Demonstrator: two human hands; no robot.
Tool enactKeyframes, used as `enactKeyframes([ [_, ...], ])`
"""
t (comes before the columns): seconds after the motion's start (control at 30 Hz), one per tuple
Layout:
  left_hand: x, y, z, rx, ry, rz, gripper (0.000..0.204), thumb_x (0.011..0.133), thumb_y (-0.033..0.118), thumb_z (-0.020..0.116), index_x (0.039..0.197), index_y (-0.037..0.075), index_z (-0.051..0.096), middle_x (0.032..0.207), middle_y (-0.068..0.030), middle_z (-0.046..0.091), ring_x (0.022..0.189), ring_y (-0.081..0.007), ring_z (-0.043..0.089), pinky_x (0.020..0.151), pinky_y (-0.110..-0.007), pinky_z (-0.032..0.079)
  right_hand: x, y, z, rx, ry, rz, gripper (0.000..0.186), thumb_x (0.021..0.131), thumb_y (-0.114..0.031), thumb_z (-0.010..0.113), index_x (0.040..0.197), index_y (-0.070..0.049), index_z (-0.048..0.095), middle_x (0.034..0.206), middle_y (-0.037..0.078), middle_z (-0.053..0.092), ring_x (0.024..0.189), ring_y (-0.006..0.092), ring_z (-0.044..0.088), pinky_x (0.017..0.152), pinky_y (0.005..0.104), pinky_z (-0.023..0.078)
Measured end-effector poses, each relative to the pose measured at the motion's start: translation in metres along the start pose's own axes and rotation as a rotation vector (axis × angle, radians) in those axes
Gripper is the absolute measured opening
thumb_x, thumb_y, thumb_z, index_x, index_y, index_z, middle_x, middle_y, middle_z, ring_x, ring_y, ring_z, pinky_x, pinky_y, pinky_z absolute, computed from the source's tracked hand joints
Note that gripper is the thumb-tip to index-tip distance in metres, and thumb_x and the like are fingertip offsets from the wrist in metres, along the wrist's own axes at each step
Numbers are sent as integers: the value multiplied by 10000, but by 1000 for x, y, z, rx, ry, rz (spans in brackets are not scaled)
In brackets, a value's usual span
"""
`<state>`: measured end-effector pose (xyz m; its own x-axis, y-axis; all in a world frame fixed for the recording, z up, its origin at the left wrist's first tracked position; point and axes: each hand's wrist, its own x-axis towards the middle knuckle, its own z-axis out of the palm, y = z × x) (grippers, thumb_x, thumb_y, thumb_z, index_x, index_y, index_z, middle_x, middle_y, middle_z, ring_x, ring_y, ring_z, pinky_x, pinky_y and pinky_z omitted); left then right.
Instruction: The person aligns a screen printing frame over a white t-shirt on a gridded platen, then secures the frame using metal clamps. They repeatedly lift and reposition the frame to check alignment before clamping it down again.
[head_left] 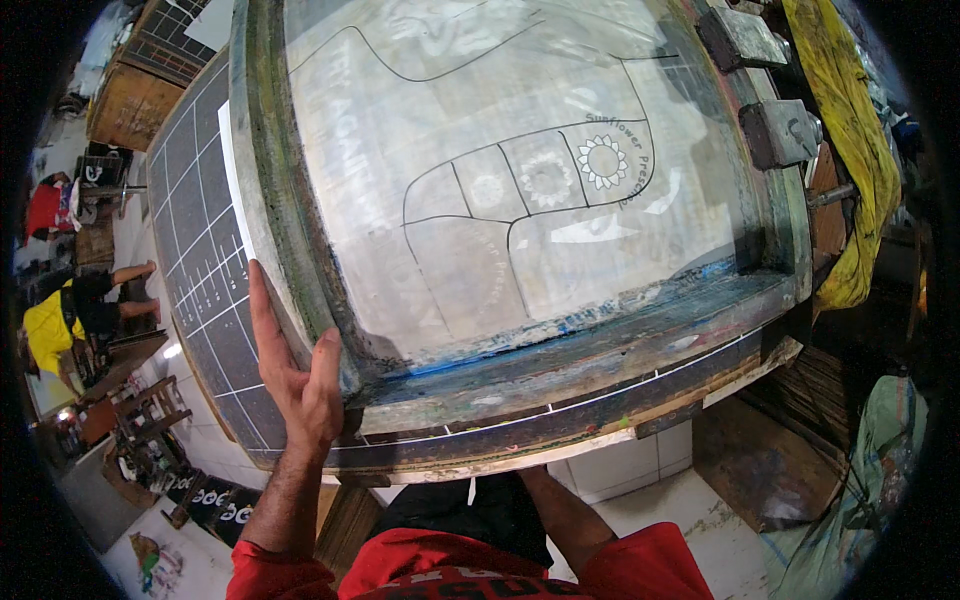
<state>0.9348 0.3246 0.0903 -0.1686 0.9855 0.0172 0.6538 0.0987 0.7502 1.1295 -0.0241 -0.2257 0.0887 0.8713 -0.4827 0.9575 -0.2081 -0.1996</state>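
Observation:
A large screen-printing frame lies over a dark board with white grid lines. Stretched inside it is a pale mesh bearing thin dark outlines and a small sunflower design. Blue ink stains run along the frame's near inner edge. My left hand grips the near left corner of the frame, thumb on top of the rail and index finger along its outer side. A strip of white sheet shows beneath the left rail. My right forearm reaches under the board's near edge, which hides the right hand.
Two metal clamp blocks hold the frame's right side. A yellow cloth hangs beyond them. At lower right are a green sack and a brown panel. Off to the left, a person in a yellow shirt is bent over.

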Motion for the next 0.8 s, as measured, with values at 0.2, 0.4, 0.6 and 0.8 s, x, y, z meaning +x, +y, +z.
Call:
enactKeyframes([
  [0.2, 0, 1, 2, -50, 3, -15, 902, 781, 89, 548, 1578, 25, 132, 1575, -241, 233, 1443, -325, 300, 1183, -475, 265, 0, -1, 1, 0, 5, -1, 743, 889, -659, 457, 1433, -154, 447, 1424, 121, 504, 1302, 297, 477, 1074, 494, 389],
  [0.4, -1, 1, 3, -100, 10, -17, 893, 787, 68, 541, 1577, 20, 128, 1568, -244, 241, 1432, -318, 317, 1179, -473, 277, 3, -2, 1, 2, 14, 1, 733, 895, -652, 452, 1431, -153, 448, 1422, 120, 504, 1301, 296, 476, 1076, 494, 385],
  [0.6, 0, 0, 3, -91, 15, 15, 893, 775, 48, 537, 1575, 14, 140, 1563, -246, 253, 1425, -313, 329, 1178, -463, 280, 4, -3, 1, 8, 18, 1, 723, 901, -645, 447, 1429, -151, 448, 1420, 119, 504, 1300, 294, 474, 1079, 493, 381],
  [0.8, -1, 2, 4, -91, 26, -10, 889, 773, 47, 539, 1570, -1, 149, 1565, -244, 256, 1426, -310, 329, 1180, -453, 271, 7, -4, 1, 9, 25, 7, 714, 907, -638, 442, 1427, -150, 449, 1418, 119, 504, 1299, 293, 472, 1081, 492, 377],
])
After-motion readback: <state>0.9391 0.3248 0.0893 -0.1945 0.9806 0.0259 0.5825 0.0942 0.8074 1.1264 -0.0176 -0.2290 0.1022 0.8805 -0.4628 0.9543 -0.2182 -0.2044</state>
